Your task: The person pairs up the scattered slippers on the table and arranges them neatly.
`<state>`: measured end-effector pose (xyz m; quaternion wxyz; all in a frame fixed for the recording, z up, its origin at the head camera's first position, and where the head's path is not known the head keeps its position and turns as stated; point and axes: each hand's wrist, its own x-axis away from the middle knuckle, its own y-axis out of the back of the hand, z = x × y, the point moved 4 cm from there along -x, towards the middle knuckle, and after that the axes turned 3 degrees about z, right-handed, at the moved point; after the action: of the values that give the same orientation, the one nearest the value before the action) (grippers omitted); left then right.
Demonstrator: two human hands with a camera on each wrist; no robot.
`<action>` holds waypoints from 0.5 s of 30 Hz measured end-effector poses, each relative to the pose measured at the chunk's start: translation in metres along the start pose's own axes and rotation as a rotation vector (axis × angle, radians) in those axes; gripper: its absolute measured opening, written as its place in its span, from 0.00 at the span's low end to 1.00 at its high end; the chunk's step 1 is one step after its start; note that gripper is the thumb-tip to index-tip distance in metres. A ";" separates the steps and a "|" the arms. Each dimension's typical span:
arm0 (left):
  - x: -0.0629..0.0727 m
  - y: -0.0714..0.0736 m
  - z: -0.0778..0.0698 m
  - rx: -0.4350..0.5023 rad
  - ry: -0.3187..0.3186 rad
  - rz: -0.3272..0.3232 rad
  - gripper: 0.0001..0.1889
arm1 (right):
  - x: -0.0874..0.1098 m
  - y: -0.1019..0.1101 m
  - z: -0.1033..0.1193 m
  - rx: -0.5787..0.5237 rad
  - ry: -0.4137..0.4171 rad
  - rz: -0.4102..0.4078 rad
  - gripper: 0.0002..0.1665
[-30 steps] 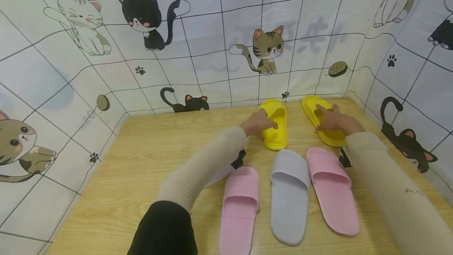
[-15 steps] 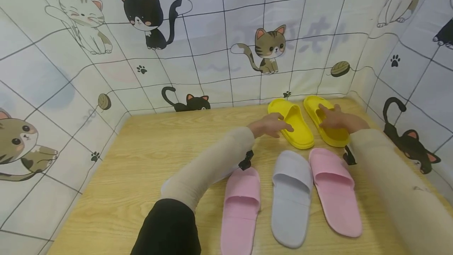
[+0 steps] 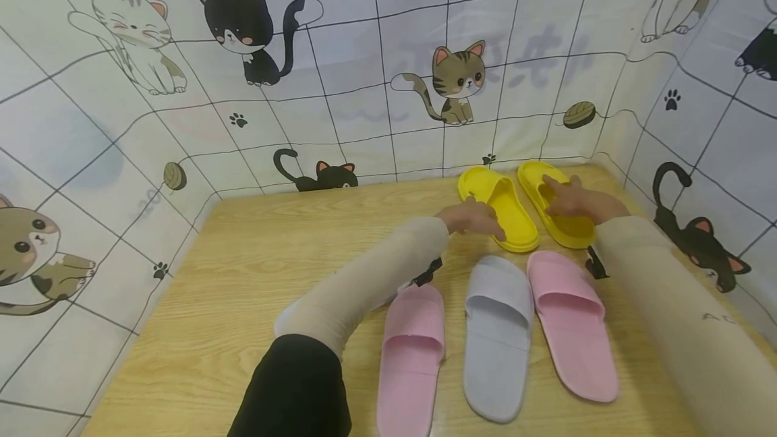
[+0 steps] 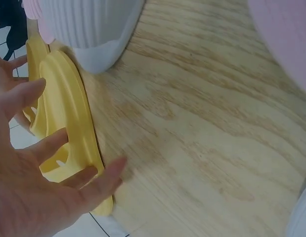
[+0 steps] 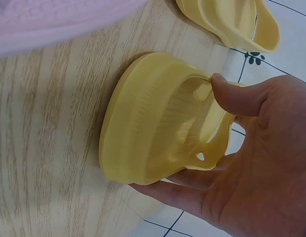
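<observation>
Two yellow slippers lie side by side at the back right of the wooden surface. In the head view, my left hand (image 3: pixel 472 218) is beside the left yellow slipper (image 3: pixel 517 221), overlapping its near side. Its fingers are spread and loosely bent in the left wrist view, with the yellow slipper (image 4: pixel 76 118) just beyond them. My right hand (image 3: pixel 577 201) is at the right yellow slipper (image 3: pixel 573 231). Seen from the right wrist, the thumb presses the opening's edge of this yellow slipper (image 5: pixel 125 123), while the fingers reach round its outer side.
In front lie a pink slipper (image 3: pixel 411 356), a grey slipper (image 3: pixel 498 356) and another pink slipper (image 3: pixel 579 349). My left sleeve mostly covers another pale slipper (image 3: pixel 284 315). A cat-printed tiled backdrop (image 3: pixel 352 86) rises behind the wooden surface (image 3: pixel 212 288).
The left yellow slipper has turned, its near end swinging right toward the other one. My left hand has shifted right and slightly nearer. My right hand has stayed at the right yellow slipper.
</observation>
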<state>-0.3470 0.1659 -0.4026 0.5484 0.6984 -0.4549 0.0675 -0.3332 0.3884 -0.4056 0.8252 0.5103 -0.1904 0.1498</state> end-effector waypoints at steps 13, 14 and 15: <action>0.005 -0.009 -0.010 -0.074 -0.027 0.047 0.43 | -0.016 -0.004 -0.007 0.021 0.018 -0.004 0.55; 0.005 -0.010 -0.010 -0.068 -0.039 0.048 0.43 | -0.016 -0.004 -0.007 0.016 0.012 -0.002 0.55; 0.004 -0.011 -0.011 -0.058 -0.054 0.052 0.43 | -0.016 -0.004 -0.007 0.013 0.009 -0.001 0.55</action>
<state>-0.3329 0.1729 -0.4035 0.5539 0.6717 -0.4894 0.0497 -0.3446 0.3920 -0.4197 0.8228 0.5150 -0.1856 0.1528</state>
